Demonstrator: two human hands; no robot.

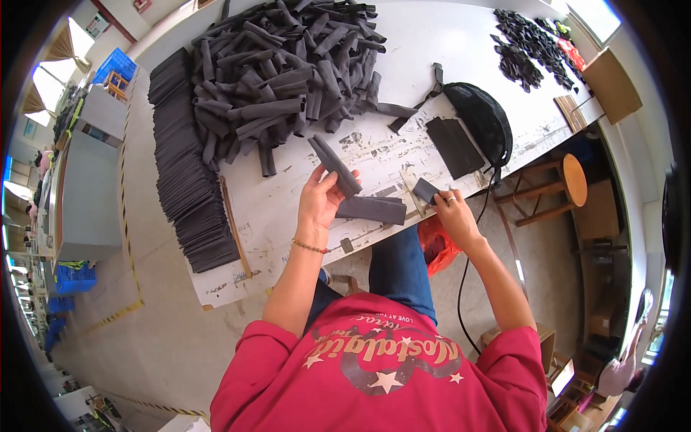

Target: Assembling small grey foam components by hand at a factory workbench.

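My left hand (317, 198) is closed around a dark grey fabric tube (334, 164), which slants up and away over the white table (273, 209). Just below it, a few flat dark grey fabric strips (381, 211) lie near the table's front edge. At the right, my right hand (453, 216) pinches a small flat dark grey piece (425, 190) against the tabletop; whether it is fabric or a tool, I cannot tell. Beyond the left hand rises a big loose pile of similar fabric tubes (288, 83).
Neatly stacked dark fabric pieces (183, 155) line the table's left side beside a wooden strip (235, 227). To the right lie a black panel (455, 147) and a rounded black mesh-like bag (484, 115) with straps. Small black pieces (522, 47) sit far right. A wooden stool (573, 180) stands beside the table.
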